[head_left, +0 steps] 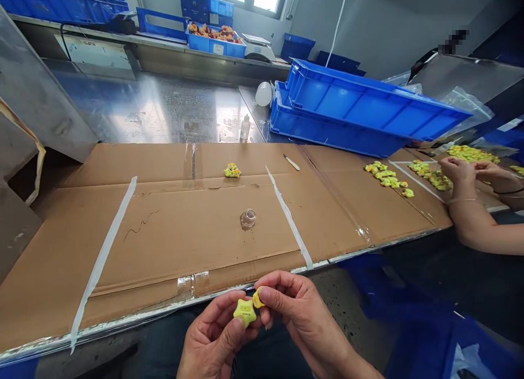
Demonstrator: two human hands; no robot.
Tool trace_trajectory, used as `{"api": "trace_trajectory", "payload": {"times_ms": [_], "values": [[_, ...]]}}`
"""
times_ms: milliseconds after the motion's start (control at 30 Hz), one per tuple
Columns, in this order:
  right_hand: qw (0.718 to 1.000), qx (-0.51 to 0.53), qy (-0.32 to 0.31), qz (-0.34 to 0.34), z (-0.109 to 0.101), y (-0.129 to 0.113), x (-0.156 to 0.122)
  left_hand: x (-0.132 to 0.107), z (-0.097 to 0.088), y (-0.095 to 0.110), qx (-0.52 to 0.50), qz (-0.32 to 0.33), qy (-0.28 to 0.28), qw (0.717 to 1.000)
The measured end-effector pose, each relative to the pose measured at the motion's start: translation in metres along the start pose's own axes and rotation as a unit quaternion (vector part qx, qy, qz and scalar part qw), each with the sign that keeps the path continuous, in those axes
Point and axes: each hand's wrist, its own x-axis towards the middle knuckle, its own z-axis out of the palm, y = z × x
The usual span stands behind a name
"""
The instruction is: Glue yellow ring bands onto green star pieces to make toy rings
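Observation:
In front of the table's near edge, my left hand pinches a small yellow star-shaped piece that has dark print on its face. Close beside it, my right hand grips a smaller yellow piece between thumb and fingers. The two pieces nearly meet; whether they touch I cannot tell. Beyond my hands on the cardboard stands a small clear jar with a wet-looking patch round it. Farther back lies a little cluster of yellow pieces.
Strips of white tape cross the cardboard. A small bottle and a pen-like tool are at the back. Blue crates stand back right. At right, a co-worker's hands are over several yellow pieces.

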Motion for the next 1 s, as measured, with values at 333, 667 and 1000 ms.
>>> {"api": "trace_trajectory", "payload": {"times_ms": [333, 667, 1000], "values": [[1.0, -0.017, 0.008, -0.025, -0.0008, 0.0006, -0.0006, -0.0012, 0.0098, 0.006, -0.027, -0.011, -0.002, 1.0], [0.998, -0.04, 0.009, -0.042, 0.0009, 0.0017, -0.0014, 0.0024, 0.0068, 0.0025, -0.079, -0.041, -0.027, 0.996], [0.997, -0.05, 0.004, -0.057, 0.0009, 0.0025, -0.0009, 0.0018, 0.0066, 0.0035, -0.068, -0.028, -0.04, 0.996]]}}
